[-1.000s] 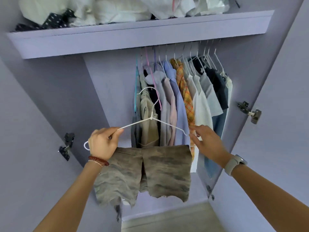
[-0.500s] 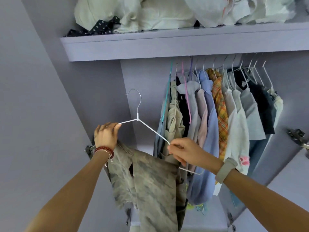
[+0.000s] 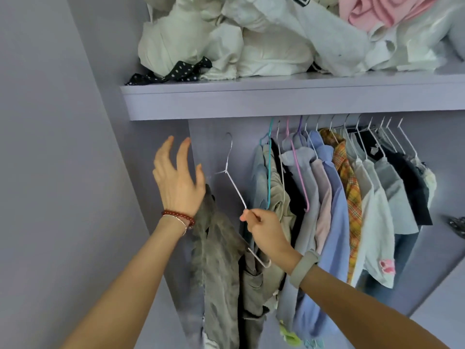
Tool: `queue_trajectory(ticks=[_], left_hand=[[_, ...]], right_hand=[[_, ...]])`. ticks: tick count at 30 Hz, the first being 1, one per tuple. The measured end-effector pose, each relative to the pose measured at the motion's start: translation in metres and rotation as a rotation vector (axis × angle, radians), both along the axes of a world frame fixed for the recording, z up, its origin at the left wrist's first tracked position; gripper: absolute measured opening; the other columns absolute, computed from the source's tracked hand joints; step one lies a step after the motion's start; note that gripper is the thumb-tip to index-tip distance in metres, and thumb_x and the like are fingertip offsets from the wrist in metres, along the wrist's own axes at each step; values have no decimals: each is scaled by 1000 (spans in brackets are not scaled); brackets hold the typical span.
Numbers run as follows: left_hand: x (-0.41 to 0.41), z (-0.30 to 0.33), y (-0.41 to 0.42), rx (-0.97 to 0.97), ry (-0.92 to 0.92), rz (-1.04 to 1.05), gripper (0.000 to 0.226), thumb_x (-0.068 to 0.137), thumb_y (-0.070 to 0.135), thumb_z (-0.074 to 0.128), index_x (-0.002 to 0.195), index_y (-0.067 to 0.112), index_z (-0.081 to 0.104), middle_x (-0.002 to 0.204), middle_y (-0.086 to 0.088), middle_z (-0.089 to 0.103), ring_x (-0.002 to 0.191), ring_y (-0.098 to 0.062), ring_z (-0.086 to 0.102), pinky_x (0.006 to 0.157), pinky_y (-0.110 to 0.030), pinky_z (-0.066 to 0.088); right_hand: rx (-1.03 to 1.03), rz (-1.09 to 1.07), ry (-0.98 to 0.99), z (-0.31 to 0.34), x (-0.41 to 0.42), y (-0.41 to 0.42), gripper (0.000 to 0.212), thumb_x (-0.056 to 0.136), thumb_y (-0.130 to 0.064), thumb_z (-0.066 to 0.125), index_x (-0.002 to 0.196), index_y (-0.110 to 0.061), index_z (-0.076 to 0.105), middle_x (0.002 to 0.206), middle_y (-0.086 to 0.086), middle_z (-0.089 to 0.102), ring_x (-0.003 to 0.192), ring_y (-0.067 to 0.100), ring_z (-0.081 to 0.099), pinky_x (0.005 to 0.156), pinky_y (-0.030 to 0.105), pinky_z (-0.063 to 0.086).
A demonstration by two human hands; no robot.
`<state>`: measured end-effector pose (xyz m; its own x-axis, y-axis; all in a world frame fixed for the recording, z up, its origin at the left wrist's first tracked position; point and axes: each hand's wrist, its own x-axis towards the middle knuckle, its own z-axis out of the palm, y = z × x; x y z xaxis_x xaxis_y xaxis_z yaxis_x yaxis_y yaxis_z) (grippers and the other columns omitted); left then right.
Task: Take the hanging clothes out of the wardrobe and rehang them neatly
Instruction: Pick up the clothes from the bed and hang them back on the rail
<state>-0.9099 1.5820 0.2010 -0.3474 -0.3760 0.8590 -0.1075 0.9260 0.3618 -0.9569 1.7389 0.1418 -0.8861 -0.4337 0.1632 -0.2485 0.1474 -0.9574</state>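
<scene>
At lower centre my right hand [image 3: 264, 230] pinched the white wire hanger [image 3: 236, 190] carrying grey-green camouflage shorts [image 3: 219, 260]; my left hand [image 3: 176, 182] was spread, empty. Rehanging looked underway: next, lift the hook onto the rail beside the hanging shirts [image 3: 339, 197].

A home bedroom wardrobe: lilac shelf [image 3: 276, 96] piled with linens [image 3: 251, 46], shirts [image 3: 334, 197] on hangers.

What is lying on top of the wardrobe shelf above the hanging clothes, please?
On the shelf lies a heap of crumpled white fabric, with a pink cloth at its upper right and a black polka-dot piece at the left edge. Whatever lies behind the heap is covered.
</scene>
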Motion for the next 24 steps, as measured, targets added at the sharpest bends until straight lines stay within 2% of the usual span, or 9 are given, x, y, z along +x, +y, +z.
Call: queue_trajectory(ticks=[2,5,8,10,12,14,24], left_hand=[[-6,17,1,-117,-11,27,53,82,8,56,133,11,45,143,-24,33,132,-42,30,103,-53,27],[-19,37,-5,-275,-106,103,64,80,12,56,140,19,36,148,-22,25,137,-42,21,108,-58,17],[-36,46,-14,-299,-202,117,70,85,20,53,145,25,19,152,-20,13,139,-42,8,108,-61,7],[-46,43,-22,-310,-233,128,73,87,26,53,144,28,6,152,-15,1,139,-40,-3,108,-63,3],[-53,38,-29,-347,-219,146,77,87,31,55,144,29,3,149,-13,-5,136,-37,-7,106,-64,3],[-57,34,-33,-377,-189,170,79,85,35,57,145,27,5,149,-13,-3,136,-38,-4,105,-64,4],[-61,31,-34,-408,-174,222,79,85,41,55,146,26,7,151,-20,12,136,-39,0,105,-65,8]], right_hand=[[-74,-89,-20,9,-11,-14,27,93,-10,47,69,-14,60,36,-16,44,38,-3,43,47,11,27],[-108,-188,14,26,-30,-35,28,91,-6,45,70,-14,62,53,-12,48,49,4,43,47,14,29],[-61,-295,103,39,-55,-53,27,91,-7,43,83,-2,68,83,11,67,78,27,58,63,24,39],[-2,-374,169,43,-75,-64,28,91,-10,42,87,0,68,96,21,68,90,35,60,71,33,44],[93,-428,217,44,-94,-73,28,92,-11,41,87,2,66,95,24,66,89,38,60,67,34,43],[179,-472,232,44,-111,-80,29,93,-13,41,87,4,63,93,27,65,87,41,59,62,32,37],[451,-527,162,26,-142,-78,23,89,-12,44,92,0,64,99,21,66,89,35,63,63,28,39]])
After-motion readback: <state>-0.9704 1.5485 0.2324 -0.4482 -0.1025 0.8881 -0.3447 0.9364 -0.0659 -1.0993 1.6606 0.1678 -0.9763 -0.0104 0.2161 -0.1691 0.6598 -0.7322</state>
